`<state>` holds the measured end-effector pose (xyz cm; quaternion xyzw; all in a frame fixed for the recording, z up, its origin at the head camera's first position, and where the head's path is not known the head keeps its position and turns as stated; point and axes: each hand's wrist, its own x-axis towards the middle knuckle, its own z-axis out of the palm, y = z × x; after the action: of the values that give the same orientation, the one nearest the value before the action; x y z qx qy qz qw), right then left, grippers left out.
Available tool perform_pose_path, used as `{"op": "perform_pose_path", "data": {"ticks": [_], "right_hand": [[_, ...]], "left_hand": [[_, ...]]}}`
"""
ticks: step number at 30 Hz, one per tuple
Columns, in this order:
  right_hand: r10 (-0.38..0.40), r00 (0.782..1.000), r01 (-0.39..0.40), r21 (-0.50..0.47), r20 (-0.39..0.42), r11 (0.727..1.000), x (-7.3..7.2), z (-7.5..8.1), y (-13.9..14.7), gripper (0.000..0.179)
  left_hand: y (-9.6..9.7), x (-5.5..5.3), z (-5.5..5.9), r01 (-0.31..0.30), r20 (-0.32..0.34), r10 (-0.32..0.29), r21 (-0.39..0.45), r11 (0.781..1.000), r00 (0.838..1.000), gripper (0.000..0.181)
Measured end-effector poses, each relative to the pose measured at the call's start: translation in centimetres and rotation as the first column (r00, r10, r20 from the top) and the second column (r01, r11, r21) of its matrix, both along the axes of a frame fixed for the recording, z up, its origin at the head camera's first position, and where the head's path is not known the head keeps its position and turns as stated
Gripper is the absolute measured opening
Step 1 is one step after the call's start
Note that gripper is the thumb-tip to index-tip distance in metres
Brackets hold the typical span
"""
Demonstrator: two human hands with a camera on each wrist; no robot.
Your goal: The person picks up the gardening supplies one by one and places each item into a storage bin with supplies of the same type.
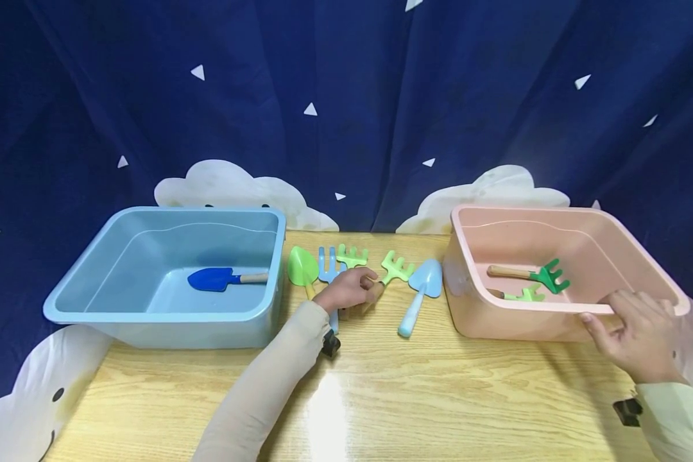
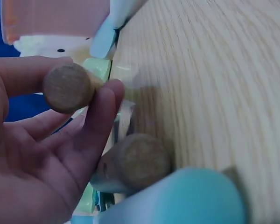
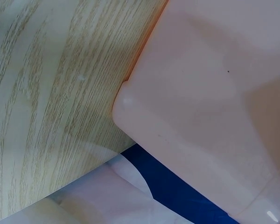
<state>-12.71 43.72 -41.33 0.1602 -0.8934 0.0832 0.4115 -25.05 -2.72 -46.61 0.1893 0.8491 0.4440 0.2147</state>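
Observation:
My left hand (image 1: pixel 348 289) pinches the wooden handle (image 2: pixel 67 88) of a light green toy rake (image 1: pixel 397 268) between thumb and fingers. The rake's tines point away toward the curtain. Under and beside this hand lie a blue fork (image 1: pixel 326 262) and a second light green rake (image 1: pixel 352 256), both partly covered. A second wooden handle end (image 2: pixel 142 163) shows below the hand in the left wrist view. My right hand (image 1: pixel 641 327) grips the front rim of the pink tub (image 1: pixel 514 324), its fingers over the edge and its thumb outside.
A green shovel (image 1: pixel 303 266) with a yellow handle lies at left, a light blue trowel (image 1: pixel 424 280) at right. The pink tub holds a dark green rake (image 1: pixel 548 277) and a light green one (image 1: pixel 525 294). A blue tub (image 1: pixel 167 317) holds a dark blue trowel (image 1: pixel 210 280).

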Motion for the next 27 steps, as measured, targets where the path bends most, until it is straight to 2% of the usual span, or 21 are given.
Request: {"op": "perform_pose_path", "data": {"ticks": [3,5,8,17,22,27], "right_hand": [[-0.015,1.000,0.015,0.009,0.002,1.000,0.0,0.0,0.0,0.063],[-0.018,1.000,0.018,0.011,0.007,1.000,0.0,0.0,0.0,0.063],[-0.006,1.000,0.006,0.004,-0.004,1.000,-0.1,0.0,0.0,0.063],[0.029,0.999,-0.030,-0.007,-0.032,1.000,-0.2,0.1,-0.2,0.063],[0.029,0.999,-0.030,-0.012,-0.039,0.999,-0.2,0.0,-0.2,0.066],[0.014,0.999,-0.014,-0.002,-0.036,1.000,-0.1,0.0,-0.1,0.070]], "left_hand": [[-0.1,-0.1,0.0,-0.008,0.089,0.001,0.078,0.997,0.996,0.046],[-0.3,-0.2,0.1,-0.022,0.162,0.001,0.128,0.992,0.987,0.047],[-0.4,-0.3,0.3,-0.031,0.232,-0.005,0.151,0.988,0.973,0.047],[-0.7,-0.8,0.1,-0.039,0.305,-0.007,0.143,0.989,0.952,0.052],[-0.7,-1.0,0.0,-0.042,0.343,-0.016,0.161,0.986,0.939,0.050],[-0.6,-1.1,0.0,-0.050,0.359,-0.017,0.176,0.983,0.933,0.050]]}}
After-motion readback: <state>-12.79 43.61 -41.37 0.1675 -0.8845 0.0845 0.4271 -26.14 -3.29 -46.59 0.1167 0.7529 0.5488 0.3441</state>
